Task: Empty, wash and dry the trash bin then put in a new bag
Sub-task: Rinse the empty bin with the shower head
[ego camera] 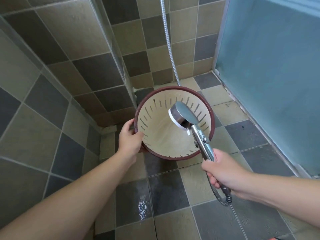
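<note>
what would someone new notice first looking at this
The chrome shower head at centre, held by the right hand, sprays into a cream trash bin with a dark red rim and slotted walls. The left hand grips the bin's left rim above the tiled floor.

- Trash bin [166, 144]: round, cream inside, dark red-brown rim and outer wall, thin vertical slots ringing the upper wall.
- Empty, no bag inside, tipped with its mouth facing up toward the camera.
- Sits on the tiled floor near the wall corner, just past frame centre toward 12 o'clock.
</note>
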